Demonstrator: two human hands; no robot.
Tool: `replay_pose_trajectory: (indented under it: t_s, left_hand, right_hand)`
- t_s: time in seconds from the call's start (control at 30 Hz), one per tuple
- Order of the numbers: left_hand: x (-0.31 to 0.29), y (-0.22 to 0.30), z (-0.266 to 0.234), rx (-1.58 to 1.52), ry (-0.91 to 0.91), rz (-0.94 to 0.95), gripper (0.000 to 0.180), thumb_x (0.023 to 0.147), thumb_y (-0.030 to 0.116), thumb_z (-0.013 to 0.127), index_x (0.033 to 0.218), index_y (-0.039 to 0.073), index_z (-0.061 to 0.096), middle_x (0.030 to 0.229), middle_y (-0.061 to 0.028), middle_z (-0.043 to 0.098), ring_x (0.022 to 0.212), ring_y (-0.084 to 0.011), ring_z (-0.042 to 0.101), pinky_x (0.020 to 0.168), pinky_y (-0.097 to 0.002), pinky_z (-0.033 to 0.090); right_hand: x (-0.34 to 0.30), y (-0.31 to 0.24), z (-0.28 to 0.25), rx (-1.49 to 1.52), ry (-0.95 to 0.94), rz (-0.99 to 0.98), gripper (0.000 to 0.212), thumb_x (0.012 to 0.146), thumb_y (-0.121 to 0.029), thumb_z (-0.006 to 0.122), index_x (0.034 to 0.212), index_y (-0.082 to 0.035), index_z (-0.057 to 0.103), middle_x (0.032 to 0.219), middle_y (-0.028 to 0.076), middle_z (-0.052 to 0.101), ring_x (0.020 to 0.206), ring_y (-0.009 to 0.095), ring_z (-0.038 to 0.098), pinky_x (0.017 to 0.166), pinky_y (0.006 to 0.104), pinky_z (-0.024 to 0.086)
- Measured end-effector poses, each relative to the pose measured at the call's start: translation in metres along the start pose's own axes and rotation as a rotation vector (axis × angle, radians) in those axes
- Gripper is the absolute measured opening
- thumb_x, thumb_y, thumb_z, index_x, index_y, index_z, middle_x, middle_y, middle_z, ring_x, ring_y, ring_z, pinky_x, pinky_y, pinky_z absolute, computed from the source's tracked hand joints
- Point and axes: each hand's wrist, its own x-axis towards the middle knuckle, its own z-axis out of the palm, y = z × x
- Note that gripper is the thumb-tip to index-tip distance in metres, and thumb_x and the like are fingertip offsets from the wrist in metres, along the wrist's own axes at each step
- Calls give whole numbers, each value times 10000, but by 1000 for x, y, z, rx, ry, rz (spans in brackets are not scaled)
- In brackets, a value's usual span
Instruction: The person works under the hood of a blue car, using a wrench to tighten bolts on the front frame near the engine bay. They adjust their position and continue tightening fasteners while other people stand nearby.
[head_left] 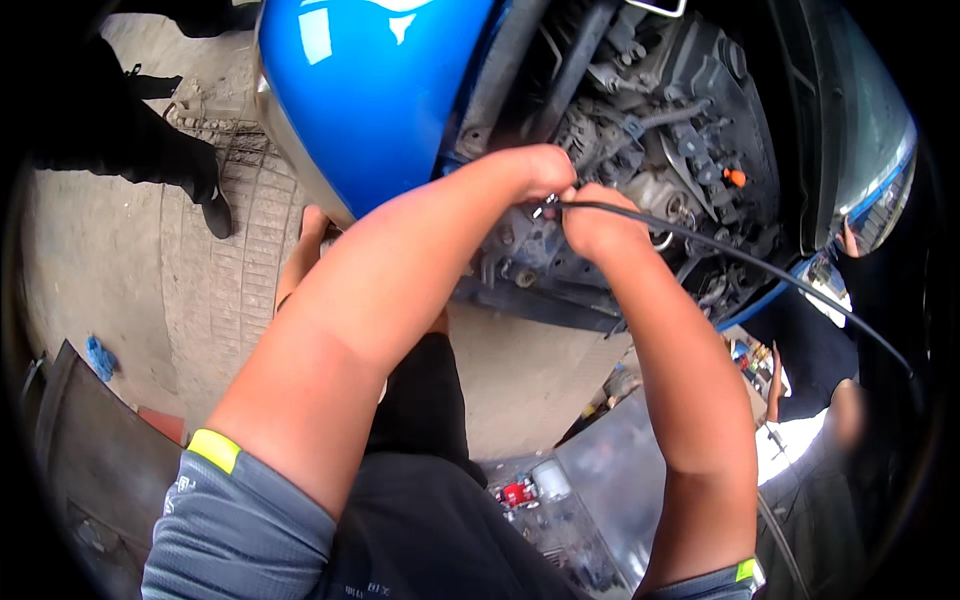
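Both arms reach over the open engine bay point(590, 262) of a blue vehicle. Close together above the engine parts, my left hand point(548, 172) and my right hand point(602, 222) are curled, with their fingertips turned away. What sits in their fingers is hidden. Beside them is a small shiny metal piece point(545, 208), partly covered. From there a black hose point(745, 252) passes over the back of my right hand and trails off to the far right. An orange cap point(735, 177) stands out among the engine parts right of my hands.
A blue body panel point(370, 80) borders the bay on the left; a windshield point(870, 160) lies right. Another person's dark-trousered leg point(150, 150) is at left, and another hand point(314, 222) hangs by the panel. A blue rag point(100, 357) and a metal plate point(80, 430) lie lower left.
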Motion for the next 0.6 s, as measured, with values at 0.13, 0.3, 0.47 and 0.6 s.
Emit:
replay_pose_trajectory:
  t_s: [0.13, 0.3, 0.47, 0.6]
  left_hand:
    - [11, -7, 1, 69, -13, 24, 346, 945, 179, 482, 762, 7, 719, 695, -120, 688, 553, -211, 607, 541, -368, 457]
    - [-1, 2, 2, 59, 47, 13, 352, 946, 198, 484, 765, 5, 716, 699, -130, 683, 602, -209, 620, 573, -390, 464]
    - [-10, 2, 3, 420, 160, 111, 360, 963, 241, 518, 1049, -57, 699, 1113, -257, 673, 1007, -342, 652, 877, -420, 494]
    - [-14, 15, 1, 559, 101, 85, 378, 976, 246, 507, 1136, -39, 696, 1220, -266, 629, 1145, -365, 616, 965, -418, 482]
  right_hand:
    - [25, 26, 34, 207, 143, -182, 417, 1036, -391, 459, 1099, -55, 698, 1159, 187, 708, 1109, 377, 655, 976, 455, 502]
    - [87, 72, 84, 486, 452, -749, 366, 1015, -367, 525, 1033, -20, 641, 1071, 203, 678, 1047, 406, 615, 925, 463, 484]
    - [97, 80, 110, 670, 546, -916, 318, 1022, -264, 585, 1156, 16, 654, 1108, 187, 666, 1049, 345, 627, 965, 406, 470]
    - [105, 77, 116, 833, 593, -936, 317, 1001, -254, 614, 1172, 11, 653, 1079, 200, 682, 1017, 369, 643, 916, 403, 504]
